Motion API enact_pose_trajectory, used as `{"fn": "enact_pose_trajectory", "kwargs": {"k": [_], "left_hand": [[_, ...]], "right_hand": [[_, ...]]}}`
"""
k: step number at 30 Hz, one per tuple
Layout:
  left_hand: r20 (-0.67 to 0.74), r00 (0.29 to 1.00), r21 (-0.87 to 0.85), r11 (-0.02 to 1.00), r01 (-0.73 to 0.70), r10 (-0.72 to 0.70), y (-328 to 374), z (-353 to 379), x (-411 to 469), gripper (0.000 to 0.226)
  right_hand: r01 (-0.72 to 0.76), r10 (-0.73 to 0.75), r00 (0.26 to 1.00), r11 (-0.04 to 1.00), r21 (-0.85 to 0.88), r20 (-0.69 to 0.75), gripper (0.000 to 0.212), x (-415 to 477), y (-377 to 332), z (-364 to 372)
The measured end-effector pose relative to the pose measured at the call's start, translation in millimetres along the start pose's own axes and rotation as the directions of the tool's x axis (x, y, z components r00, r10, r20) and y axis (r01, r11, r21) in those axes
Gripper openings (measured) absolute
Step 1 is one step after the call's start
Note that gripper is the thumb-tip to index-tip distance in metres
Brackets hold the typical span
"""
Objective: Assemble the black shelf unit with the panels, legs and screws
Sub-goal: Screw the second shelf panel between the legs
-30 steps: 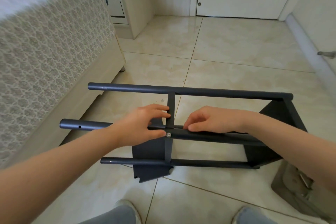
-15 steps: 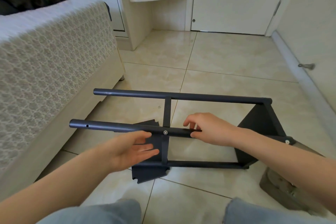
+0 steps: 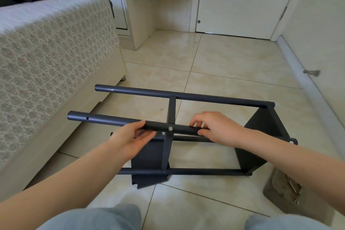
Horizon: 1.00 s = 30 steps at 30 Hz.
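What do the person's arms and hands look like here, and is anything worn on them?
The left forearm and right forearm are bare, with no sleeves in view. The left hand and right hand wear no gloves; no watch, bracelet or ring shows. Light blue-grey trousers cover the knees.

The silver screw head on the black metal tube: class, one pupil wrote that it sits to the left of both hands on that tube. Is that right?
No. In the head view the silver screw head on the black metal tube sits between the hands: left hand to its left, right hand to its right.
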State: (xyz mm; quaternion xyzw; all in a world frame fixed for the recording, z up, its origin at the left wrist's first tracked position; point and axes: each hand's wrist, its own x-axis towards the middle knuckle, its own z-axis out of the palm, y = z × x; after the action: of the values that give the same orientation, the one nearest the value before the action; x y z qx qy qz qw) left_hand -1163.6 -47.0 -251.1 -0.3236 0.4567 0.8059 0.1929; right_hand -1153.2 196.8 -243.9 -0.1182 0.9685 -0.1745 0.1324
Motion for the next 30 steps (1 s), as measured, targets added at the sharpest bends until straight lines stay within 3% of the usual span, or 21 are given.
{"fn": "enact_pose_trajectory", "kwargs": {"k": [4, 9, 20, 30], "left_hand": [[0.02, 0.999, 0.02, 0.999, -0.031, 0.031, 11, 2, 1, 0.03], [0.056, 0.993, 0.041, 0.993, -0.109, 0.107, 34, 9, 3, 0.049], [0.142, 0.955, 0.105, 0.956, -0.275, 0.259, 71, 57, -16, 0.049], [0.232, 0.903, 0.202, 0.89, -0.409, 0.363, 92, 116, -32, 0.041]], "right_hand": [[-0.005, 0.007, 1.0, 0.997, 0.071, -0.021, 0.024, 4, -3, -9], [-0.008, 0.011, 0.999, 0.997, 0.083, -0.038, 0.024, 9, -10, -22], [-0.08, 0.11, 0.99, 0.955, 0.284, -0.092, 0.026, -2, -18, -56], [-0.119, 0.218, 0.967, 0.842, 0.527, -0.129, 0.025, -14, -12, -69]]}}
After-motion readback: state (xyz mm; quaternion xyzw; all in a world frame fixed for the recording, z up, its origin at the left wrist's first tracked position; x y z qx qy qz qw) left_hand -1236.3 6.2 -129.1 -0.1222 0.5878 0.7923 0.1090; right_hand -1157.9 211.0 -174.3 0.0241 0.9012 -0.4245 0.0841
